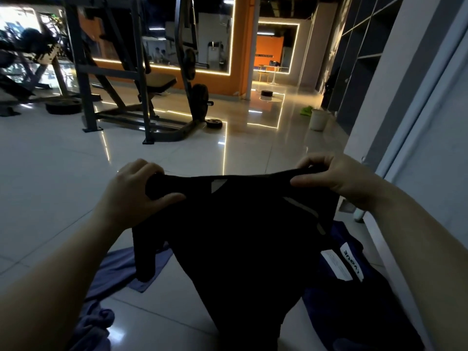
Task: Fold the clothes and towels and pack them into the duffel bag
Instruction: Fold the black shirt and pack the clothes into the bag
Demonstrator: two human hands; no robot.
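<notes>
A black garment (pixel 235 239) with pale reflective strips hangs in front of me, held up by its top edge. My left hand (pixel 134 191) grips the left corner, fingers curled round bunched cloth. My right hand (pixel 336 178) pinches the right corner. A white label shows on the garment's lower right. Below it on the floor lie a grey-blue towel (pixel 114 269) at the left and a dark blue piece of cloth (pixel 354 287) at the right. No duffel bag shows in view.
Glossy white floor tiles (pixel 63 173) stretch ahead. A dark weight rack with a bench (pixel 141 82) stands at the back left, weight plates beside it. A white bucket (pixel 317 119) stands at the right by a grey wall (pixel 405 122).
</notes>
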